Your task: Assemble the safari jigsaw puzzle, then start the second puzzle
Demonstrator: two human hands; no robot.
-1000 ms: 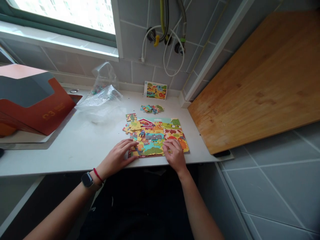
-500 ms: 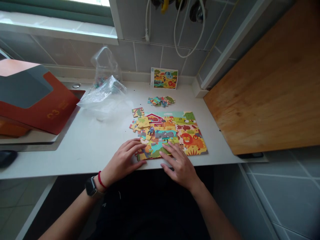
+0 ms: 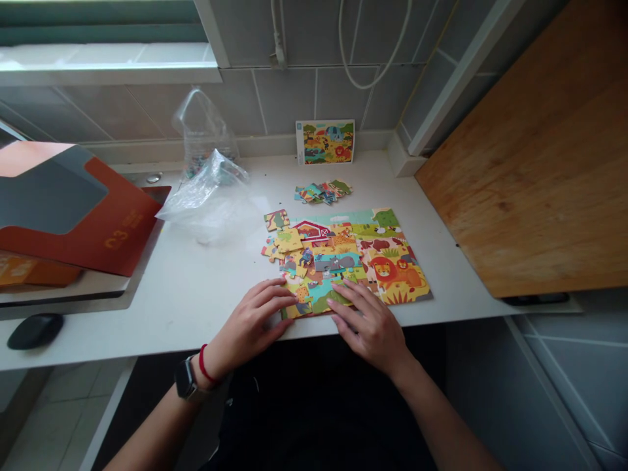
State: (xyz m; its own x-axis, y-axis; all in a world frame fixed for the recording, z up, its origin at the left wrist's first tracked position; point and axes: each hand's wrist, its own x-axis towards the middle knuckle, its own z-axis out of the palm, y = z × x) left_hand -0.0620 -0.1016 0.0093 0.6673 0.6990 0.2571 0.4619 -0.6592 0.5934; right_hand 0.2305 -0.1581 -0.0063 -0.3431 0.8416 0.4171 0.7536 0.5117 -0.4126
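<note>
Right hand (image 3: 370, 327) splayed wider; mouse (image 3: 35, 331) now showing.

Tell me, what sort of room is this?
Probably a small utility or laundry corner of a home, though I can't be sure. The grey tiled walls, a white hose looping down from wall plumbing, and a narrow white counter under a window all suggest it.

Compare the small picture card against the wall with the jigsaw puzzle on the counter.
The picture card is far smaller than the jigsaw puzzle. The card stands upright against the tiled wall, while the puzzle lies flat on the white counter. The card's picture is whole, but the puzzle's is unfinished, with loose pieces on its left side. Both show the same bright animal scene, with a lion at lower right.
</note>
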